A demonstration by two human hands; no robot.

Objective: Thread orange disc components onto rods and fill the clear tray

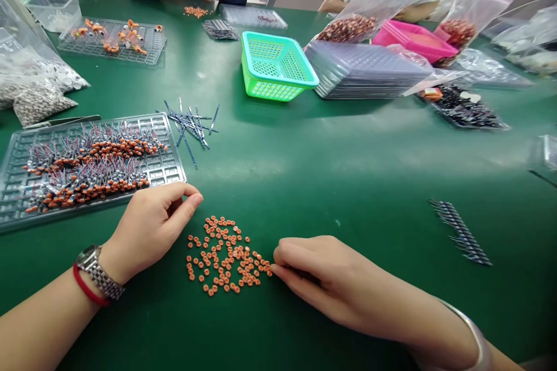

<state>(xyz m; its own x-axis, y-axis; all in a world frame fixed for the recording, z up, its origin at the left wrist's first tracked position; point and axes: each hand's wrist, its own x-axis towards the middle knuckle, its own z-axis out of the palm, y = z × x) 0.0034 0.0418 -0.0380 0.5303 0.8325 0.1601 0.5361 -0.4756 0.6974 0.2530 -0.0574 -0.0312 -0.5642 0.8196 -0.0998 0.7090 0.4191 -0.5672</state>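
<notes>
OK, L hand (150,223) pinched nr tray (163,175) edge, R hand (326,275) pinched at orange pcs (235,254), holds unclear, open tbl (313,185)

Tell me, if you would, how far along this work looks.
The wired orange-tipped pieces in the clear compartment tray look done. In hand, the right hand reaches the edge of the loose orange discs; whether it grips one is unclear. Apparently left are those scattered discs and perhaps the row of dark strips at right.
</notes>
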